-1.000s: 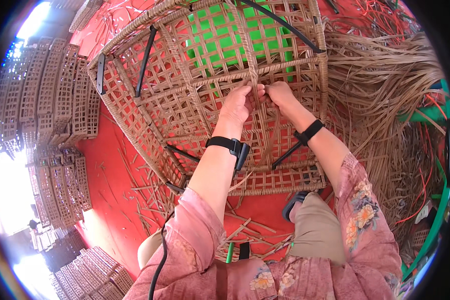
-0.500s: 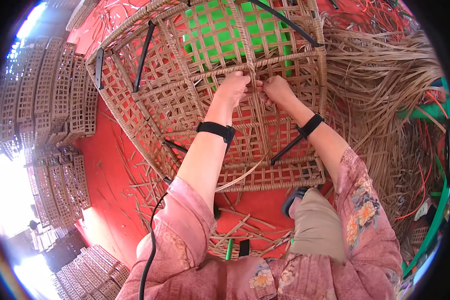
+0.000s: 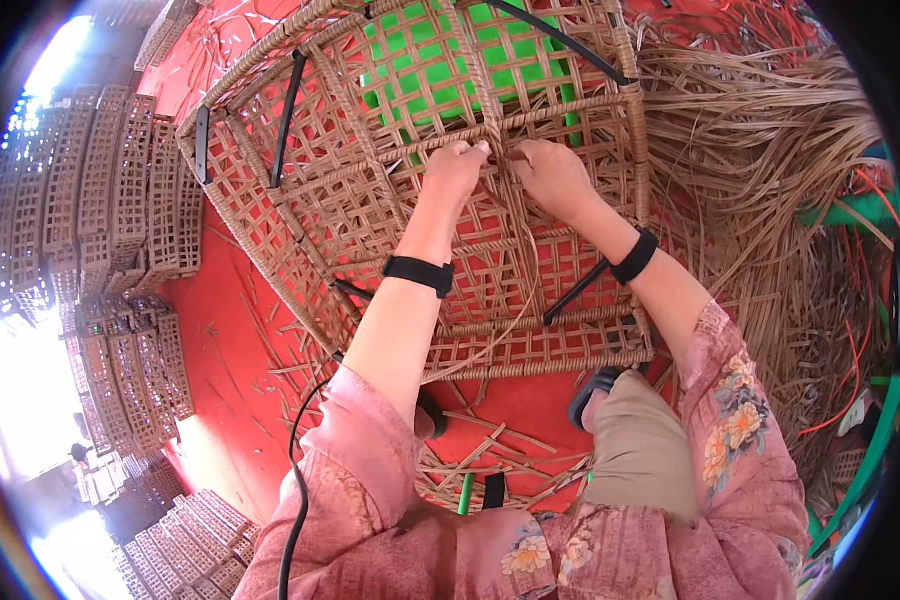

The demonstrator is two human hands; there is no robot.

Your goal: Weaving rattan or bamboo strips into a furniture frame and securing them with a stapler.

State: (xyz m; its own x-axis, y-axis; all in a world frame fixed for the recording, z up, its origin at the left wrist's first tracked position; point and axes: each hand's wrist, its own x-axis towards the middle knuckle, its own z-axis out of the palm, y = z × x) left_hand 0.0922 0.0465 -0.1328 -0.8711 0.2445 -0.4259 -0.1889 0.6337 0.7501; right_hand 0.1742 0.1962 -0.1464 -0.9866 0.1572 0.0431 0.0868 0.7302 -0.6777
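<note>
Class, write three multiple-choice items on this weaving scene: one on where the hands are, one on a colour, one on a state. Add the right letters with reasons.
1. Where are both hands?
A. On the woven basket frame
B. On the loose strips at the right
C. On the stacked panels

2. What colour shows through the lattice at the top?
A. Blue
B. Green
C. White

3. How is the lattice?
A. Solid, no gaps
B. Open, with square gaps
C. Torn apart

Key: 1 A, the left hand and right hand press the basket frame. 2 B, a green thing lies behind it. 3 B, the red floor shows through the gaps.
</note>
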